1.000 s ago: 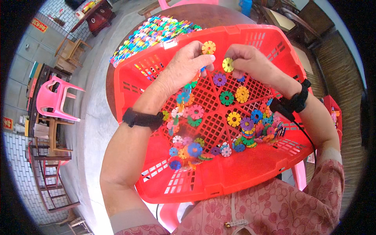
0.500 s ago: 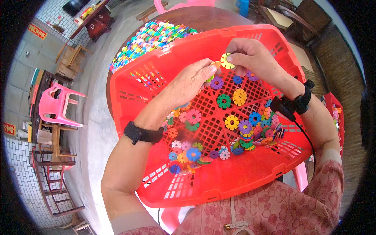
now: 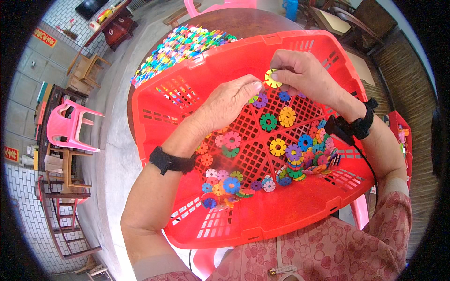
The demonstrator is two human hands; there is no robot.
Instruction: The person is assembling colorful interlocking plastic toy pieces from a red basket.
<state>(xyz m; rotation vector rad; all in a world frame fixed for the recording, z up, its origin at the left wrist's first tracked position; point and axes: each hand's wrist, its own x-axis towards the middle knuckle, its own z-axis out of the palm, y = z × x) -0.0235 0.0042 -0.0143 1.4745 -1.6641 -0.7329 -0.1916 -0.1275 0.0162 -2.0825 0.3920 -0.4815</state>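
My right hand [image 3: 300, 75] pinches a yellow notched plastic disc [image 3: 272, 78] between thumb and fingertips, above the far part of the red basket [image 3: 281, 215]. To its left, my left hand [image 3: 232, 100] is closed, thumb against fingers; what it holds, if anything, is hidden. A sliver of a green disc [image 3: 253, 99] shows beside its fingertips; I cannot tell whether it is held. Below lie loose discs: a purple one [image 3: 260, 99], a dark green one [image 3: 268, 122] and two yellow-orange ones. More discs are heaped along the basket's near side.
The basket leans on a round brown table [image 3: 262, 18]. Beyond its far left rim lies a dense mat of multicoloured discs [image 3: 187, 47]. A pink plastic chair [image 3: 65, 124] stands on the floor at left. A red container [image 3: 401, 136] is at right.
My hands have moved slightly apart and nearer to me. The orange disc seen at my left fingertips is out of sight now. The yellow disc stays in my right hand.
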